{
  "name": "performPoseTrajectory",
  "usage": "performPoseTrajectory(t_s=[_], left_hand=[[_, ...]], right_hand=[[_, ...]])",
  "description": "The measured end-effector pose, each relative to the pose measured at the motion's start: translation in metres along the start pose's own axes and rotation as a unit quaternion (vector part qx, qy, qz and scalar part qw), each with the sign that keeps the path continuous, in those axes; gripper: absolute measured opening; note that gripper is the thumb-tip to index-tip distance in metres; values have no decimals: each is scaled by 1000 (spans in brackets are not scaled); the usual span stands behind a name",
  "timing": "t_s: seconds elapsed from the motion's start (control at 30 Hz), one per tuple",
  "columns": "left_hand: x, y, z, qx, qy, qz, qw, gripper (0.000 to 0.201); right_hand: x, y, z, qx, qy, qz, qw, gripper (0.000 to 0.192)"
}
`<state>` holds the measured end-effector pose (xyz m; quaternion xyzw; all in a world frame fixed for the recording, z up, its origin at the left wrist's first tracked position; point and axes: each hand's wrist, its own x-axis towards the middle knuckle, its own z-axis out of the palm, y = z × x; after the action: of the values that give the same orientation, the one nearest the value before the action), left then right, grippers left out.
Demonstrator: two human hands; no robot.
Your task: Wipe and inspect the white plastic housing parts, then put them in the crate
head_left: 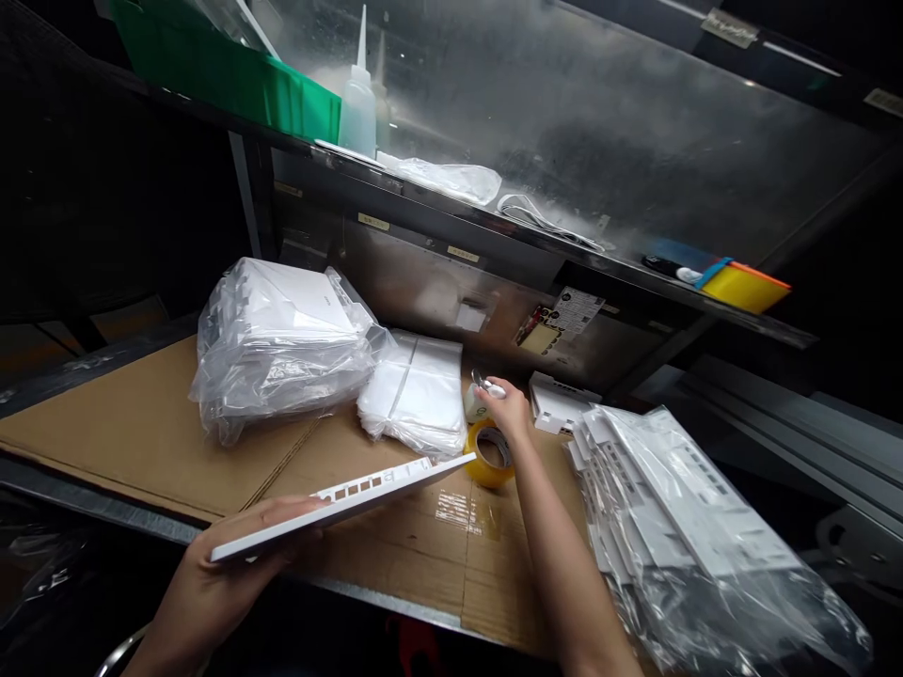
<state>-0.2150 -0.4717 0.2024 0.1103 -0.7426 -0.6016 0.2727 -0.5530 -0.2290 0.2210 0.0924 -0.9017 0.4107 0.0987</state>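
My left hand point(232, 559) grips a thin white plastic housing panel point(367, 489) by its left end. It is tilted above the cardboard, with a row of rectangular cutouts along its edge. My right hand point(509, 409) reaches to the back of the table, fingers closed around a small white object with a dark, shiny part point(486, 384); its kind is unclear. Just below the fingers stands a small whitish container point(475, 404). A roll of yellow tape point(480, 470) lies beside my right wrist.
Bagged white housings point(289, 310) stand at the left, more bagged panels point(677, 508) at the right. Between them lie a stack of clear plastic bags point(416, 385) and a white housing point(557, 402). The overhead shelf carries a green bin point(232, 85) and a nozzle bottle point(358, 108).
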Motion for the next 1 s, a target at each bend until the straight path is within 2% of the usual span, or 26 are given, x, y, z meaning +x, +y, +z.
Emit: performPoseTrajectory(t_s=[0.13, 0.3, 0.33, 0.43, 0.67, 0.87, 1.0], left_hand=[[2, -2, -6, 19, 20, 8, 1000, 16], [5, -11, -14, 42, -16, 69, 997, 16], [6, -12, -14, 48, -13, 77, 996, 18], [5, -13, -13, 58, 1, 96, 994, 22], [2, -8, -5, 36, 38, 100, 994, 19], [-5, 6, 8, -7, 90, 63, 994, 15], [-7, 11, 9, 27, 63, 124, 990, 16]], right_hand=[[0, 0, 3, -8, -7, 6, 1000, 44], [5, 0, -14, -20, -15, -2, 1000, 78], [8, 0, -19, -27, -18, 1, 999, 76], [17, 3, -31, -57, -39, -2, 998, 54], [27, 2, -39, -128, -87, -88, 984, 30], [18, -7, -35, -130, -65, -134, 980, 19], [4, -21, -42, -74, -17, -132, 988, 17]])
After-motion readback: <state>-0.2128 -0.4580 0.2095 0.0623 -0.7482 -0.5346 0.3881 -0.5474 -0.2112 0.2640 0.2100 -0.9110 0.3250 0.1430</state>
